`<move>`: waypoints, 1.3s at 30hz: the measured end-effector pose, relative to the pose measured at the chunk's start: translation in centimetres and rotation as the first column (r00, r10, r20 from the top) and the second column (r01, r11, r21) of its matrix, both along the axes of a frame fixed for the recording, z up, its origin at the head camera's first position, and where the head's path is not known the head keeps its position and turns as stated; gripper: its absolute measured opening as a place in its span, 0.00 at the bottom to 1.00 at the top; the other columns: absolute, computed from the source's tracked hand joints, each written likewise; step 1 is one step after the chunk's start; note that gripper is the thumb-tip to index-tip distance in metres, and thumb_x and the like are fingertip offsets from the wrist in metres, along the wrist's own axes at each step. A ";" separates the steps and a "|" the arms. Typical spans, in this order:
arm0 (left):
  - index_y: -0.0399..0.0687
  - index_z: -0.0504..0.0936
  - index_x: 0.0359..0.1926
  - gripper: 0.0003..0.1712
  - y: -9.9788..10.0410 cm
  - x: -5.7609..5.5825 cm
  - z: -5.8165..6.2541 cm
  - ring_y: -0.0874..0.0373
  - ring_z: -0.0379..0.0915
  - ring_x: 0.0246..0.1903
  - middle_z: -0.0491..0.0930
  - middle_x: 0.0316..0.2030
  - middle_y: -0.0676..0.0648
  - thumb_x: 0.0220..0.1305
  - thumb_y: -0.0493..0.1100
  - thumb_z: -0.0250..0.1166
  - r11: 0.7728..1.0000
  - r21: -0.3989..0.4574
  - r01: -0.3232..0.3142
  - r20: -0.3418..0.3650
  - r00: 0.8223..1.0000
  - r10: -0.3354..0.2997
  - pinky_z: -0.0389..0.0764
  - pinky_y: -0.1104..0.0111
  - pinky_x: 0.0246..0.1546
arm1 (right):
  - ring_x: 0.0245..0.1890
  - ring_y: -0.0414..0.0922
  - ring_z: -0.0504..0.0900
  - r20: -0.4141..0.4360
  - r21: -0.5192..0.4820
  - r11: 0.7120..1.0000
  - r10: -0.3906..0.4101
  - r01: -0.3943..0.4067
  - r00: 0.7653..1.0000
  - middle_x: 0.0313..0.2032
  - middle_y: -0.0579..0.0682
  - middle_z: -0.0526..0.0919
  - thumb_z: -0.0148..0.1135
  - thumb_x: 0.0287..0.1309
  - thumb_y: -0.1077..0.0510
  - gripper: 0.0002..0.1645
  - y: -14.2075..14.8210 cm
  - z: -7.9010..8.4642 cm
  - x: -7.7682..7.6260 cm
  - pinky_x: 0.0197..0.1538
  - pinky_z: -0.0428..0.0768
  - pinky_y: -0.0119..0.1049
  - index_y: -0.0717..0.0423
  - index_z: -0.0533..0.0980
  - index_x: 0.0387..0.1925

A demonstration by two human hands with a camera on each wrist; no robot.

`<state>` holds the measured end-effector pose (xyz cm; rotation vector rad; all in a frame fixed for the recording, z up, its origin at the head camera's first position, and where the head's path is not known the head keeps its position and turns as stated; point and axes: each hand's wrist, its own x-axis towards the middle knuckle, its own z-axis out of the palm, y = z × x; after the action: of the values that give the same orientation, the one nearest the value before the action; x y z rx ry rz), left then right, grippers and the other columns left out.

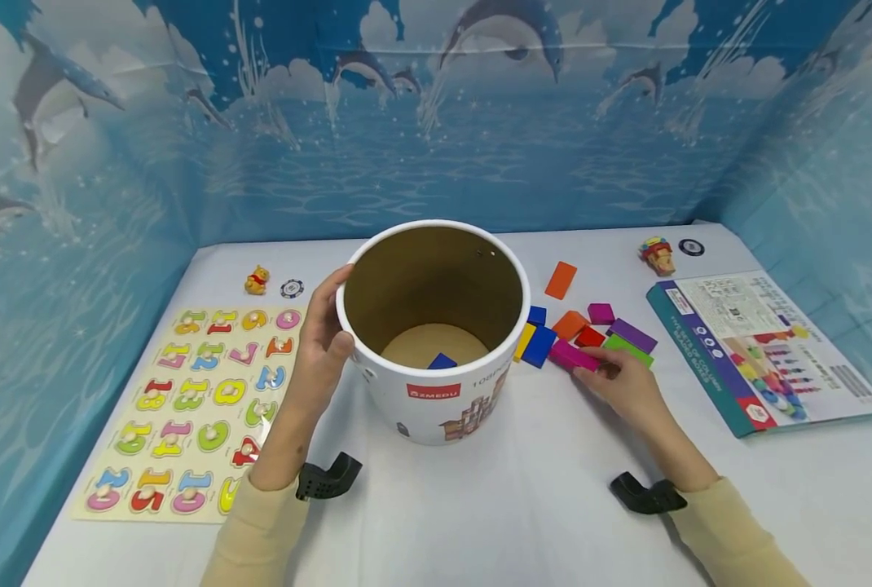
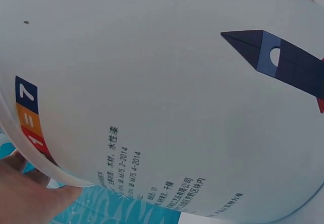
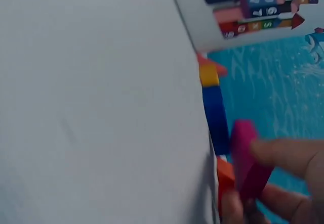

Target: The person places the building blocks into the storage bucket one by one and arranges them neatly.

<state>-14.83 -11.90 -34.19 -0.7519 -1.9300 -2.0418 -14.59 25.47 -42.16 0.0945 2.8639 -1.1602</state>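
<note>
Just right of the bucket (image 1: 388, 399), the right hand (image 1: 630, 387) had a magenta block (image 1: 572, 355) pinched between thumb and fingers; couldn't tell if it was off the table (image 1: 524, 505). Left hand (image 1: 319, 346) was curled on the bucket's left rim, thumb apart from fingers — pressure unreadable. Bucket stood upright, one blue block (image 1: 442, 362) visible on its floor; near wall hid some of that floor.

Main risk, my read: grip slip. Right-wrist view showed fingertip contact on the block, so a bump could have twisted it out. Likely causes: snagging the red block (image 1: 589, 337) or near orange block (image 1: 570, 324) close to it, or hitting the bucket's wall on a low pass left.

Second: the bucket itself. Uneven push or pull from the left hand could have slid or tipped it; a slide right would have shoved the yellow block (image 1: 524, 341) and second blue block (image 1: 539, 347) just beside its wall — scattering them.

Minor: left of the bucket, the left sleeve (image 1: 260, 530) overlapped the number puzzle (image 1: 194, 417) in view; a low forearm might have nudged it.
</note>
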 end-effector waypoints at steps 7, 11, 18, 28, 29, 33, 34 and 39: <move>0.54 0.56 0.65 0.46 0.1 -0.1 -0.1 0.46 0.53 0.61 0.57 0.63 0.45 0.48 0.68 0.58 1.000 -0.007 -0.006 -0.003 1.000 0.006 0.60 0.50 0.57 | 0.42 0.45 0.69 0.052 -0.324 0.946 0.013 0.005 0.999 0.49 0.52 0.68 0.54 0.55 0.41 0.34 0.1 6.6 0.5 0.37 0.75 0.28 0.51 0.64 0.60; 0.53 0.56 0.65 0.46 0.0 -0.1 -0.1 0.46 0.53 0.61 0.57 0.63 0.45 0.48 0.67 0.58 1.000 -0.009 -0.009 -0.010 1.000 0.009 0.59 0.49 0.57 | 0.41 0.40 0.74 -0.111 -0.528 0.837 0.100 -0.144 0.989 0.45 0.48 0.72 0.55 0.58 0.54 0.23 -1.4 11.7 0.3 0.37 0.77 0.26 0.50 0.68 0.56; 0.53 0.56 0.65 0.46 -0.1 -0.2 -0.3 0.45 0.54 0.60 0.58 0.63 0.45 0.49 0.68 0.58 1.000 -0.016 -0.008 -0.010 1.000 0.008 0.58 0.45 0.55 | 0.44 0.48 0.75 -0.192 -0.534 0.756 0.327 -0.378 0.925 0.46 0.54 0.76 0.56 0.57 0.55 0.23 -6.9 17.8 -1.4 0.41 0.78 0.32 0.52 0.69 0.55; 0.53 0.55 0.65 0.47 0.0 -0.2 -0.4 0.45 0.55 0.59 0.59 0.62 0.46 0.48 0.68 0.58 1.000 -0.005 -0.001 -0.007 1.000 0.001 0.60 0.44 0.54 | 0.44 0.47 0.76 0.002 -0.387 0.761 0.565 -0.520 0.825 0.47 0.48 0.75 0.59 0.55 0.56 0.21 -14.1 19.1 -6.5 0.46 0.76 0.43 0.50 0.73 0.52; 0.53 0.55 0.65 0.47 0.0 -0.2 -0.4 0.45 0.55 0.59 0.59 0.62 0.46 0.48 0.68 0.58 1.000 -0.005 0.001 -0.006 1.000 -0.001 0.60 0.44 0.53 | 0.44 0.48 0.76 0.015 -0.368 0.756 0.586 -0.541 0.810 0.47 0.48 0.75 0.58 0.56 0.56 0.20 -14.5 19.0 -6.9 0.46 0.76 0.43 0.50 0.73 0.52; 0.53 0.55 0.65 0.47 0.1 -0.1 -0.3 0.46 0.54 0.60 0.58 0.62 0.46 0.48 0.68 0.58 1.000 -0.003 0.009 -0.003 1.000 -0.009 0.61 0.44 0.53 | 0.44 0.48 0.75 0.073 -0.273 0.740 0.654 -0.615 0.753 0.47 0.50 0.75 0.56 0.57 0.61 0.19 -15.8 18.4 -7.9 0.46 0.75 0.42 0.53 0.73 0.52; 0.53 0.55 0.65 0.47 0.1 -0.1 -0.3 0.47 0.54 0.60 0.58 0.63 0.46 0.48 0.68 0.58 1.000 -0.004 0.008 -0.002 1.000 -0.008 0.60 0.44 0.53 | 0.44 0.47 0.75 0.087 -0.239 0.736 0.666 -0.633 0.741 0.47 0.51 0.75 0.56 0.56 0.63 0.19 -16.0 18.3 -8.1 0.46 0.75 0.41 0.55 0.73 0.52; 0.54 0.56 0.65 0.47 0.1 0.0 -0.2 0.47 0.54 0.61 0.58 0.62 0.46 0.48 0.68 0.58 1.000 -0.003 -0.009 0.002 1.000 0.009 0.60 0.45 0.54 | 0.44 0.45 0.73 0.133 0.008 0.689 0.718 -0.725 0.683 0.45 0.52 0.77 0.57 0.55 0.64 0.18 -16.9 17.8 -8.4 0.45 0.75 0.36 0.58 0.74 0.50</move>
<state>-14.81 -11.80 -34.38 -0.7402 -1.9343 -2.0361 -23.00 8.54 -24.40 -0.8634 2.4023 -0.8403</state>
